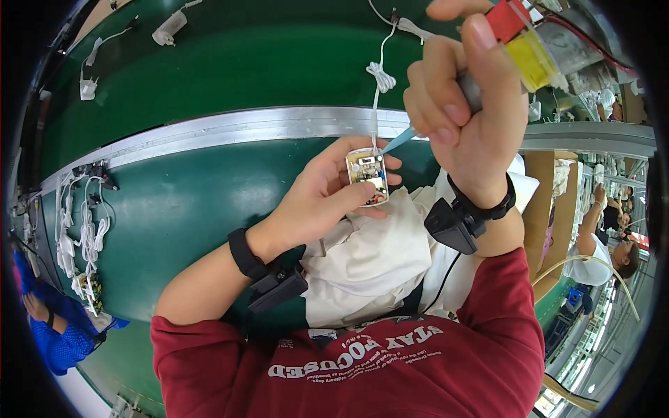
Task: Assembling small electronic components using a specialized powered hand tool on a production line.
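My left hand [313,195] grips an opened white charger [357,161], with its bare circuit board facing up and the thumb lying across its near end. A white cable [382,78], tied in a bundle, runs away from the charger's far end. Raised at the right, my right hand [481,129] is closed around a dispensing tool [533,56] with red and yellow parts and wires. Its light-blue tapered nozzle [398,142] points down to the left, its tip at the board's far edge. Whether the tip touches the board, I cannot tell.
A metal rail [230,127] separates the green work surface [174,188] from a green belt [279,63] carrying corded chargers [169,28]. Several bundled white cables [87,230] lie at left, near a person in blue [63,334]. Right are a cardboard box [533,209] and another person [592,251].
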`<state>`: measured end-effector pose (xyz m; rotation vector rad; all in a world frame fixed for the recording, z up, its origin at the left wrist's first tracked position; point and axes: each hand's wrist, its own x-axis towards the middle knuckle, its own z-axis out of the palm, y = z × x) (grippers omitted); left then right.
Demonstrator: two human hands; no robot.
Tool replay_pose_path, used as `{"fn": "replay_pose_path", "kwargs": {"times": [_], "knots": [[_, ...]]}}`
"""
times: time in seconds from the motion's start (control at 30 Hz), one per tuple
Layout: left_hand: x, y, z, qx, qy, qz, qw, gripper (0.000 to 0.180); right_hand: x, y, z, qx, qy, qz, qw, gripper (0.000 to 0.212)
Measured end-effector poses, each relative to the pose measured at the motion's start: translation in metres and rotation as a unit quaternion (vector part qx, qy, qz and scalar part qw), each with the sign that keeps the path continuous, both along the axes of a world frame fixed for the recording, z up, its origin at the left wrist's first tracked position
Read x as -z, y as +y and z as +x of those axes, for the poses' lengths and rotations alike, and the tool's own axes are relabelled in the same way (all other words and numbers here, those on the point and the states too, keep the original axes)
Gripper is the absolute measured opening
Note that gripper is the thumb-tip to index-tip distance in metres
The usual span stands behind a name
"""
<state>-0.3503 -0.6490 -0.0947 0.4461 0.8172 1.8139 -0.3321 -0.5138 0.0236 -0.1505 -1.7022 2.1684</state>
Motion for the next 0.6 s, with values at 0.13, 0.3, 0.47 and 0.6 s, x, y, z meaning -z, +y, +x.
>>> {"fn": "replay_pose_path", "kwargs": {"times": [0.13,0.3,0.47,0.6], "knots": [[0.001,-0.002,-0.004,-0.041,-0.031,-0.03,0.998,0.045,-0.017,-0.026,-0.001,0.067,-0.068,-0.101,0.99,0.026],[0.003,-0.004,-0.011,-0.072,-0.075,0.011,0.995,0.043,-0.015,-0.029,0.0,0.052,-0.081,-0.07,0.993,0.026],[0.003,-0.005,-0.011,-0.077,-0.082,0.02,0.994,0.043,-0.011,-0.028,-0.003,0.039,-0.09,-0.034,0.995,0.026],[0.004,-0.004,-0.012,-0.077,-0.089,0.02,0.993,0.042,-0.01,-0.029,-0.002,0.029,-0.094,-0.007,0.995,0.026]]}}
